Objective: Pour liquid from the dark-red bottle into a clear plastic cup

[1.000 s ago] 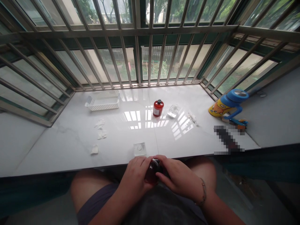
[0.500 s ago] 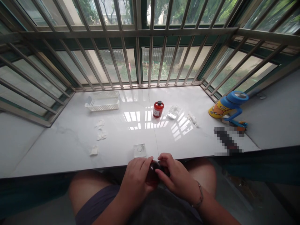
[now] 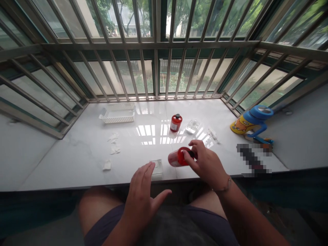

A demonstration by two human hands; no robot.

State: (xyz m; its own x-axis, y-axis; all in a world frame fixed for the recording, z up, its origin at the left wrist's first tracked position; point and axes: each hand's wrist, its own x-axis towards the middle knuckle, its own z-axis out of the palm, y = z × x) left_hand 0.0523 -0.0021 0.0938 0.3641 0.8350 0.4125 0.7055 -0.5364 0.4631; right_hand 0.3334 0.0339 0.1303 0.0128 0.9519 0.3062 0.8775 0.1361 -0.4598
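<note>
A red bottle with a black cap (image 3: 176, 157) is tilted on its side above the front of the white counter, and my right hand (image 3: 205, 160) grips it by the cap end. My left hand (image 3: 143, 191) is open near the counter's front edge, thumb spread wide, holding nothing. Just beyond its fingertips lies a clear square plastic piece (image 3: 157, 166), partly covered by the hand. Farther back stands a second red bottle (image 3: 176, 123), upright, with a black cap and a pale label. Beside it on the right is another clear plastic piece (image 3: 192, 126).
A white perforated basket (image 3: 119, 119) sits at the back left. Crumpled white scraps (image 3: 115, 149) lie on the left, with another scrap (image 3: 213, 135) on the right. A blue and yellow bottle (image 3: 249, 120) stands at right, near a pixelated dark object (image 3: 252, 159). Metal bars (image 3: 156, 75) enclose the counter's back.
My right hand has carried the red bottle forward and up from my lap over the counter. The left hand has let go of it and opened. The view has shifted slightly.
</note>
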